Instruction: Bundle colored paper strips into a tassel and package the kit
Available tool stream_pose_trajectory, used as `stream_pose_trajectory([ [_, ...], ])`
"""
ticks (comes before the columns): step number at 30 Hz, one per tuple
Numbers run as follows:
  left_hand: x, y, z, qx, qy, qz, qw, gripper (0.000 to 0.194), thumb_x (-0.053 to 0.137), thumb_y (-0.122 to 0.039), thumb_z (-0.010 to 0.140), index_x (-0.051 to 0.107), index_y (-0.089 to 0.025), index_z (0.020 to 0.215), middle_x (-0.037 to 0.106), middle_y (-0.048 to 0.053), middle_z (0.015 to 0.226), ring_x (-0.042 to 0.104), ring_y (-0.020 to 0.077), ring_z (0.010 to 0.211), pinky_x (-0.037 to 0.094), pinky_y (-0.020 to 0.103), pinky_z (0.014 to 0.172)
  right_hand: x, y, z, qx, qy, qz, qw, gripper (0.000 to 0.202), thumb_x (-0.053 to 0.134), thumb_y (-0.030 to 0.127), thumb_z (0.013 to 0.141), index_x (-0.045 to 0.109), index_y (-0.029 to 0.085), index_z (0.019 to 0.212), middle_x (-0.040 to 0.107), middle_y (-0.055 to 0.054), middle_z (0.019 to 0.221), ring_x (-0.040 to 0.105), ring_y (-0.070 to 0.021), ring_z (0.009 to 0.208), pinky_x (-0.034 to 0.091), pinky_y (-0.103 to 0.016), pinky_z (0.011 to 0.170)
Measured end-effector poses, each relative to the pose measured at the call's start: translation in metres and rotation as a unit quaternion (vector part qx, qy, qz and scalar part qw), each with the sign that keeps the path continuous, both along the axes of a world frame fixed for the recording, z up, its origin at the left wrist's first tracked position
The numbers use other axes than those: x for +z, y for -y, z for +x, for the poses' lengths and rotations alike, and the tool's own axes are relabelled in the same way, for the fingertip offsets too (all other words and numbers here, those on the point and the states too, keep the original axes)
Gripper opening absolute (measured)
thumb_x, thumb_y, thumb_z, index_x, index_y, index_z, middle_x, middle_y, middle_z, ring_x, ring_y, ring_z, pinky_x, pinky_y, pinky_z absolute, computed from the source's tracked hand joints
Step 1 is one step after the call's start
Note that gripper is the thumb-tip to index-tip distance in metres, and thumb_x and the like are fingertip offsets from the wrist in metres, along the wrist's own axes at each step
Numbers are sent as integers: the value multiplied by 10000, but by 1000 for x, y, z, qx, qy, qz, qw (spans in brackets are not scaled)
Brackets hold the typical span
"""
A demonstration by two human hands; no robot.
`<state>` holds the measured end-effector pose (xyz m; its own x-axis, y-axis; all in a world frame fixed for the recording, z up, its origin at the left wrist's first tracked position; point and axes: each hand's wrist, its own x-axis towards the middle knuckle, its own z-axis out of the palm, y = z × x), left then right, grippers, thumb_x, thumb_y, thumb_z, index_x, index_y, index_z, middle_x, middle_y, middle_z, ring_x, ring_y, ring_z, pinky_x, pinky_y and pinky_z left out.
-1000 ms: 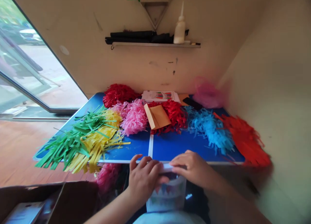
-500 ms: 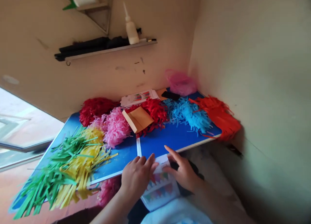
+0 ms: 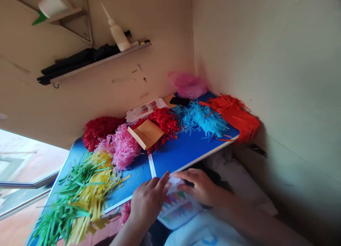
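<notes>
A clear plastic packet (image 3: 179, 211) with rows of coloured tassel shapes showing in it sits low in front of my body, below the table's front edge. My left hand (image 3: 149, 199) grips its left upper edge, with the thumb and fingers closed together. At the upper right, my right hand (image 3: 198, 185) has its fingers bent round the white top of the packet (image 3: 174, 180). Some of the packet is hidden behind both hands, and its print is too blurred to read.
On the blue table (image 3: 183, 150) lie green (image 3: 64, 203), yellow (image 3: 93, 189), pink (image 3: 125, 146), dark red (image 3: 101, 130), light blue (image 3: 204, 119) and orange (image 3: 239, 121) paper fringes. A brown envelope (image 3: 146, 134), printed cards (image 3: 145, 109), a phone (image 3: 179, 101) and a pink bag (image 3: 189, 85) lie among them. A wall shelf (image 3: 101, 61) holds a bottle (image 3: 119, 34).
My right hand has drawn in, its raised index finger coming down to the packet's top. My left hand stays at the packet's left edge. The view has turned right.
</notes>
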<state>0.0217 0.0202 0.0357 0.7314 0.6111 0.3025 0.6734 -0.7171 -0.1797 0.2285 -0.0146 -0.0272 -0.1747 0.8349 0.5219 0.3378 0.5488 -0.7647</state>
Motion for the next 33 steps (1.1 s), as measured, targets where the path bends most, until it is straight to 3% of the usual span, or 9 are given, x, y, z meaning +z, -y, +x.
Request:
stream_pose_trajectory([
  [5,17,-2,9,-48,6,-66,997,455,252,-337,1027,649,-153,1150,754,87,926,719,187,728,542,272,584,7,-2,0,12,-4,-1,1000,334,592,368,924,624,239,1231,752,-54,981,695,-168,824,525,-269,780],
  [10,27,-4,17,-20,12,-197,980,377,333,-364,1009,682,-225,1045,717,15,706,694,166,581,498,238,509,5,-1,4,20,6,6,1000,395,567,416,934,589,229,1282,739,-76,1042,688,-174,864,519,-274,794],
  [19,22,-2,16,-37,39,-109,993,385,337,-350,1005,684,-224,1117,719,31,686,670,149,529,487,220,472,1,0,7,17,25,-1,1000,519,497,495,953,508,195,1376,686,-29,817,607,-143,704,474,-248,689],
  [25,29,-5,16,-126,110,-179,970,319,401,-252,989,640,-227,1198,750,63,1065,731,156,837,578,230,678,6,-1,8,38,35,9,999,548,483,506,957,461,197,1409,668,-15,803,603,-143,698,466,-252,684],
  [30,35,-9,21,-134,123,-199,963,265,457,-232,968,702,-214,1068,761,57,982,728,157,767,574,230,647,5,-4,7,36,33,55,997,508,484,474,968,445,236,1415,712,-55,977,646,-172,850,464,-306,788],
  [33,36,-11,24,-140,123,-189,964,269,461,-253,971,724,-198,999,769,61,891,723,157,707,568,225,614,4,-5,7,41,32,80,995,487,486,437,978,422,258,1426,723,-43,983,653,-170,858,438,-358,866],
])
